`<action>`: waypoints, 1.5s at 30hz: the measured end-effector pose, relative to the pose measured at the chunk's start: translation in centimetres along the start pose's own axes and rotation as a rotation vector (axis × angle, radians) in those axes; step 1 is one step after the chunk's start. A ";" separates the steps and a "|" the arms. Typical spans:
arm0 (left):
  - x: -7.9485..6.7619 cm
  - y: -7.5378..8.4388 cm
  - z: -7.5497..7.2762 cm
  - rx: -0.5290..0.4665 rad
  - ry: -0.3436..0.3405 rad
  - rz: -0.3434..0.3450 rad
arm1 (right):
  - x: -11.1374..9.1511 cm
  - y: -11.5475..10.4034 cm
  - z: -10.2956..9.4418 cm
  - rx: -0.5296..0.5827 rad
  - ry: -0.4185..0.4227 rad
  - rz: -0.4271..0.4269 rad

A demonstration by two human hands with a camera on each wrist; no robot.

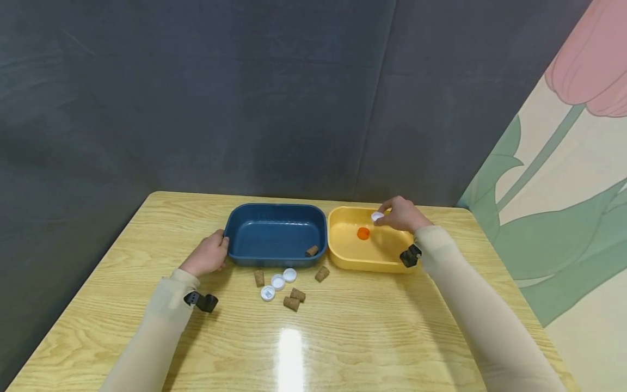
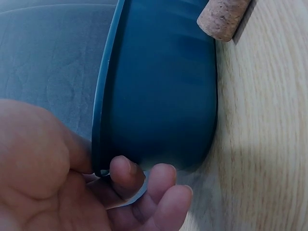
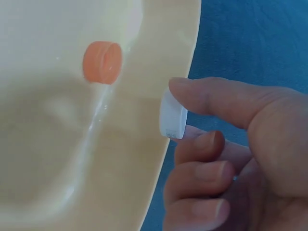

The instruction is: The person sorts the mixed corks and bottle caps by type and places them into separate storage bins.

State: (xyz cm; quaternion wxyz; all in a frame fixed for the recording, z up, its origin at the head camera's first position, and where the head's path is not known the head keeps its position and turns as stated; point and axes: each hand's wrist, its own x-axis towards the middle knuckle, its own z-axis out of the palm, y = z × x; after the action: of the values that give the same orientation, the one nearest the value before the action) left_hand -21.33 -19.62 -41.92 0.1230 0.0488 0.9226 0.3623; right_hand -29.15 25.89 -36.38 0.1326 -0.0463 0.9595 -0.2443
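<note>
My left hand (image 1: 208,253) grips the left end of the dark blue tray (image 1: 276,261); in the left wrist view its curled fingers (image 2: 161,185) are at the tray's outer wall and rim. A single cork (image 1: 312,251) lies inside that tray, at its front right. Over the back of the yellow tray (image 1: 369,266), my right hand (image 1: 403,215) pinches a white bottle cap (image 3: 173,114) between thumb and fingers. The right wrist view shows an orange bottle cap (image 3: 102,62) on the yellow tray's floor, apart from the hand.
In front of the trays, white bottle caps (image 1: 277,281) and several corks (image 1: 291,303) lie on the wooden table (image 1: 372,332). The two trays stand side by side. A dark curtain (image 1: 274,98) hangs behind the table, and a flower-painted wall (image 1: 578,228) rises at the right.
</note>
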 end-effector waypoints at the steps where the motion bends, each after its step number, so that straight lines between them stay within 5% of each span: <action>1: 0.0 0.0 0.0 0.001 0.000 0.002 | 0.1 0.1 0.0 -0.004 -0.006 0.000; 29: -0.1 -0.2 0.2 -0.002 0.005 0.001 | 0.5 0.3 1.1 -0.048 -0.108 0.037; 45: 0.2 -0.2 -0.1 0.009 0.004 0.012 | -1.1 -0.9 1.9 -0.030 -0.026 -0.080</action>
State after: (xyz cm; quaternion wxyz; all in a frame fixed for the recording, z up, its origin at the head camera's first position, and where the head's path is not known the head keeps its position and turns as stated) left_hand -21.55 -19.79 -42.07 0.1186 0.0538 0.9243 0.3588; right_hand -27.60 24.40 -37.26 0.1346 -0.0901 0.9586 -0.2342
